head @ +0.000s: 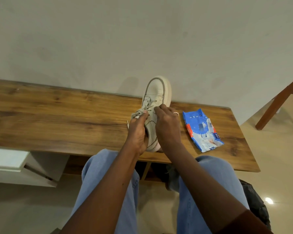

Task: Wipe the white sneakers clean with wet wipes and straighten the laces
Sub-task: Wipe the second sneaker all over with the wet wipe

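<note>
Presently one white sneaker [156, 105] is set on the wooden bench [57, 119], long axis running away from the body, toe to the wall, heel at the near edge betw. both hands. Laces [146, 108] are pinched by L hand [138, 132] and R hand [167, 125], fingers closed on strands at mid-tongue; both equally near. Wipes pack [202, 130] lies just beside, R side, nearer the R hand. Second sneaker not seen.

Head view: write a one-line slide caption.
Both hands, left hand and right hand, work the laces of a white sneaker on a wooden table, wet-wipes pack alongside.
</note>
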